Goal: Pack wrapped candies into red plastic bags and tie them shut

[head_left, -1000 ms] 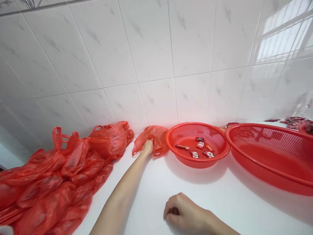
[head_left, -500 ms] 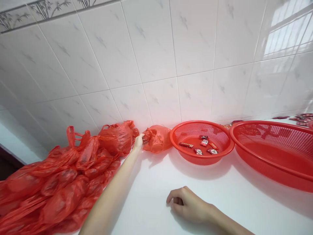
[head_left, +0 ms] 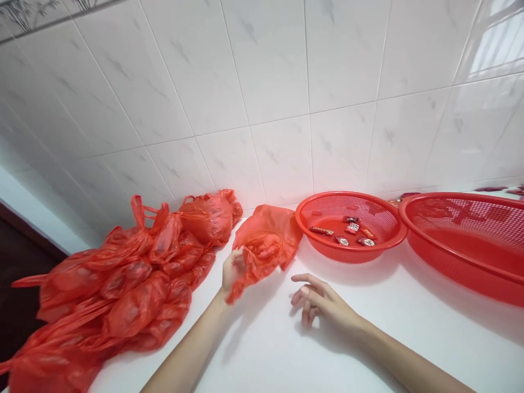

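My left hand [head_left: 233, 268] grips a thin red plastic bag [head_left: 268, 234] by its gathered end, and the bag stretches toward the wall, left of the round basket. My right hand [head_left: 321, 301] hovers over the white table a little right of the bag, fingers apart and holding nothing. The round red mesh basket [head_left: 347, 255] stands beyond it with several small wrapped snacks [head_left: 352, 227] inside. To the left lies a heap of filled, knotted red plastic bags [head_left: 135, 300].
A larger red mesh basket [head_left: 462, 273] touches the round one on the right. More wrapped packets [head_left: 491, 189] lie behind the baskets, by the tiled wall [head_left: 278, 158]. The white table [head_left: 262, 349] runs beneath everything.
My left hand has drawn the plastic bag from near the wall toward me, and the bag has spread out. My right hand has moved forward and uncurled its fingers. The view has shifted left.
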### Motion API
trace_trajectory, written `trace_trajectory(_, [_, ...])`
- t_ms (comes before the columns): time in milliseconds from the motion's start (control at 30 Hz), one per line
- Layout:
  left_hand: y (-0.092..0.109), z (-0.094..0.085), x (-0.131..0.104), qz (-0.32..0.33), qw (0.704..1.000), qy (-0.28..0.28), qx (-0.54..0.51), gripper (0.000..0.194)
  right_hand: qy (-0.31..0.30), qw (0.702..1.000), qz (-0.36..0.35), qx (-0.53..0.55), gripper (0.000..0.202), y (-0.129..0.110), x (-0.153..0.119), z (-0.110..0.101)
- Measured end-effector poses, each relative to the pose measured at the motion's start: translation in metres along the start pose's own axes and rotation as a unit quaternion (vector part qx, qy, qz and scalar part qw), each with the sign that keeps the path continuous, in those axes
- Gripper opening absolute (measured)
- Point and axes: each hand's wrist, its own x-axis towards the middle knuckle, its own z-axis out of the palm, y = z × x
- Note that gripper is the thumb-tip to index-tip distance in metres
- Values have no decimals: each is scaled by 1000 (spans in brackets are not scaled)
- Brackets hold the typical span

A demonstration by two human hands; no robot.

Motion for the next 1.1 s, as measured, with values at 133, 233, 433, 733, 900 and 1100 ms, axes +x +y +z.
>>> trace_trajectory(133, [-19,24,-27,-56,992,-98,-58,26,11,999,-7,51,71,-4,0,0])
trace_trajectory(233, [-29,36,-38,-71,979,-180,-69,34,22,998,-30,58,74,-5,1,-2])
trace_trajectory(433, [-35,37,-49,-91,969,-227,-26,43,77,993,-83,36,58,-8,3,-8])
trace_trajectory(733, [-29,37,-36,-41,999,-28,9,32,203,975,-92,-1,34,-18,0,-18])
trace_trajectory(900, [-10,8,-10,0,992,126,8,39,266,961,-69,28,20,-23,1,-27])
trace_trajectory(1100, [-5,-8,0,56,986,149,43,37,273,959,-41,57,38,-22,4,-31])
